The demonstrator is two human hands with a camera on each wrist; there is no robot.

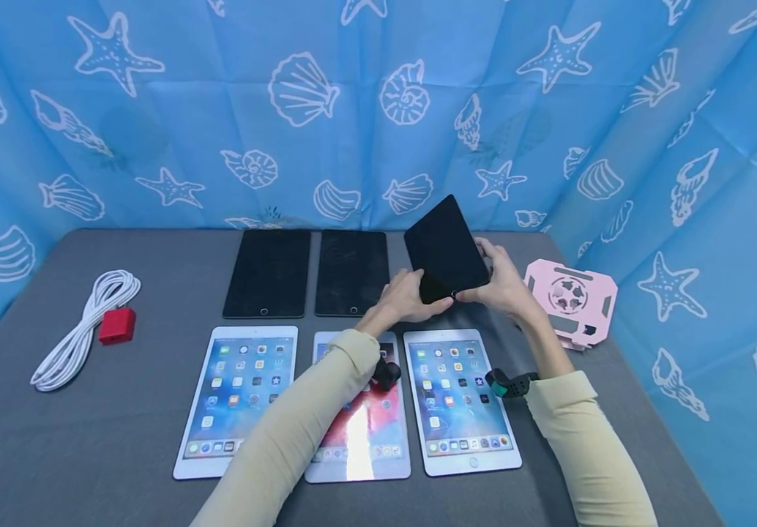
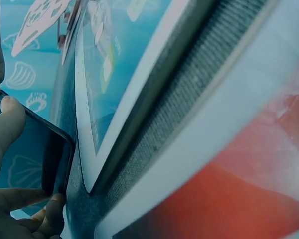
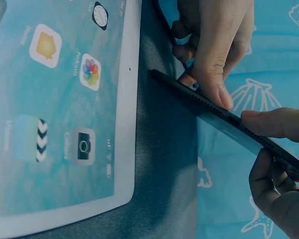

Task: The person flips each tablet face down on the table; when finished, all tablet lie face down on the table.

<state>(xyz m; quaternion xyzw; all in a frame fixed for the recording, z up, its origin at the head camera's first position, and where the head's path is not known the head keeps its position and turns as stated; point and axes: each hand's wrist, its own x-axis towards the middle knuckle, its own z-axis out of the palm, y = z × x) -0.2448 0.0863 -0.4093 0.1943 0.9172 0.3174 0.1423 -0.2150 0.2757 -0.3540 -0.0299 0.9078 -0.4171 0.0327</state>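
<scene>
Both hands (image 1: pixel 457 289) pinching the dark tablet (image 1: pixel 446 247) between them, lifted above the table (image 1: pixel 154 293)

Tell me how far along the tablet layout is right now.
Done, it seems: three lit white tablets lie in the front row, and two dark tablets lie flat in the back row. In hand: the left hand and right hand hold a third black tablet tilted above the table, over the back row's open right end. Left, probably: setting it down there. The white cable and pink stand lie untouched.
</scene>
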